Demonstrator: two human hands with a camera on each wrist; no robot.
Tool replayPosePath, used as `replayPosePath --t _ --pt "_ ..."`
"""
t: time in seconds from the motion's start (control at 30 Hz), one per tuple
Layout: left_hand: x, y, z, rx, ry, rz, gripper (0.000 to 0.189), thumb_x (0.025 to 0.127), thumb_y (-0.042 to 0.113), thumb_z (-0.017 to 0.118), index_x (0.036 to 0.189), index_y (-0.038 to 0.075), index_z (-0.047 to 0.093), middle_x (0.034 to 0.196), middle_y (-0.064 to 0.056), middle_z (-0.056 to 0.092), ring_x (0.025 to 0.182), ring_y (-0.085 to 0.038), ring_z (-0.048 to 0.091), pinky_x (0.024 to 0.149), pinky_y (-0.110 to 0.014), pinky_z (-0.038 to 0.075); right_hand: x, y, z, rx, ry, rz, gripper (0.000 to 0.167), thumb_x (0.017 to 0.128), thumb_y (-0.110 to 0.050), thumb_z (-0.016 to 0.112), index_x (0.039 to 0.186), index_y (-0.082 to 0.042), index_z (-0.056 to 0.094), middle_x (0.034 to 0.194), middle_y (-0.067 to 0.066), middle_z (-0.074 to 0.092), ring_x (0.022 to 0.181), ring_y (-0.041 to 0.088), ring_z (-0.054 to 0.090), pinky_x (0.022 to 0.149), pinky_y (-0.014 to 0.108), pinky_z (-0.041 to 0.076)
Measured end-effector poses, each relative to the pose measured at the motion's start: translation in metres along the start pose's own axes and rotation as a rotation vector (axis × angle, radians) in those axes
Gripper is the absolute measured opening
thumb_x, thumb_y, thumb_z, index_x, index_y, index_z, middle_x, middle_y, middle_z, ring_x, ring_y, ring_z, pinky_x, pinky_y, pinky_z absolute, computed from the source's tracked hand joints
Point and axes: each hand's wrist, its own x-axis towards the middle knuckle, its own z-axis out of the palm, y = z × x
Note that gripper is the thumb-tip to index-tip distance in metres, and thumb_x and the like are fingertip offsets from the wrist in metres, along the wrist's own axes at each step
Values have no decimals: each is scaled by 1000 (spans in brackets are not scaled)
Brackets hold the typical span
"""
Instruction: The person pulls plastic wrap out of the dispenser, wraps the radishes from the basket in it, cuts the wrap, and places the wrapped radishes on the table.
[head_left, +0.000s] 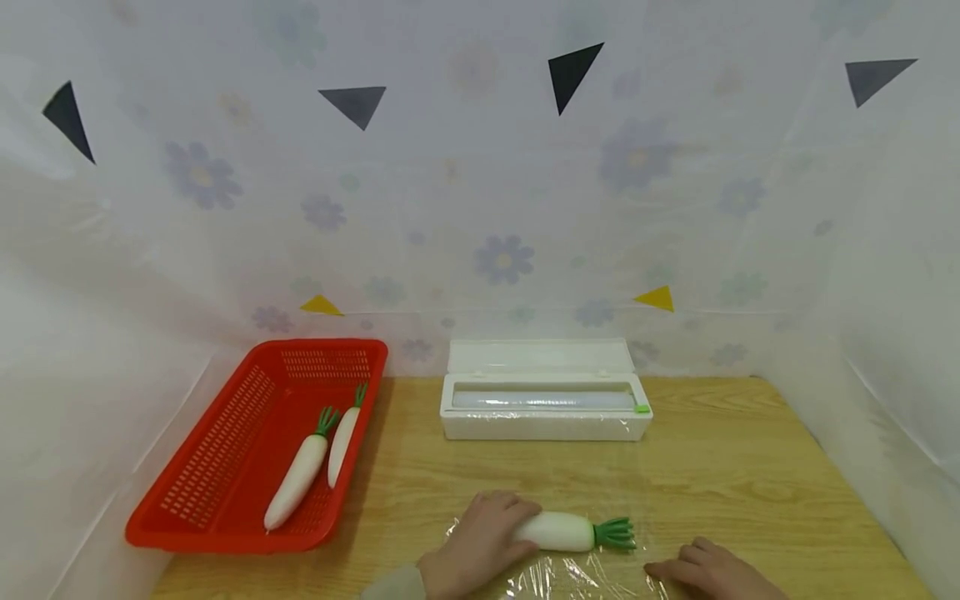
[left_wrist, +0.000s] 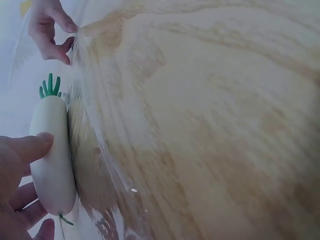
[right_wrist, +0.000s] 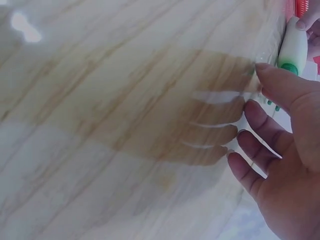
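In the head view, a white radish with green stem stubs lies on clear cling film, its stubs toward the right. My left hand grips its plain end. The left wrist view shows the thumb along the top of the radish and the fingers under its side. Just right of the stubs is my right hand, at the film's edge. From the right wrist, that hand has its thumb and fingers apart, fingertips at the tabletop and nothing gripped between them.
Behind the radish stands a white cling film dispenser, lid up, a film roll inside. On the left, a red plastic basket holds two more white radishes. Patterned sheeting encloses the wooden table at the back and sides.
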Motion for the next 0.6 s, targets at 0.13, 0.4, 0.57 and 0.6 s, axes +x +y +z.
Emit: replayPosePath --t 0.13,0.4,0.57,0.6 --pt "1 2 -3 -7 -11 -8 41 92 34 78 128 17 70 120 5 72 111 -12 63 96 -36 48 1 -3 -3 -10 -37 35 47 88 -38 82 131 -23 69 91 -29 48 78 -8 36 63 16 32" --pt "-2 2 -3 -43 -49 -75 49 93 31 79 138 18 65 127 4 68 118 -14 61 98 -40 47 7 -9 -13 31 -82 114 46 89 -48 80 126 -24 66 94 -28 52 80 -8 39 61 16 34" --pt "-3 1 -8 -47 -72 -109 53 92 33 79 140 18 63 128 3 67 117 -14 60 96 -40 47 15 -10 -11 -102 -30 -65 36 89 -49 80 113 -26 67 95 -24 55 81 -7 42 65 14 34" --pt "-3 1 -9 -39 -69 -112 53 92 34 79 140 18 63 128 3 67 117 -15 60 96 -40 47 17 -12 -10 -136 -6 -94 35 88 -49 80 111 -27 67 94 -24 55 82 -7 43 66 14 34"
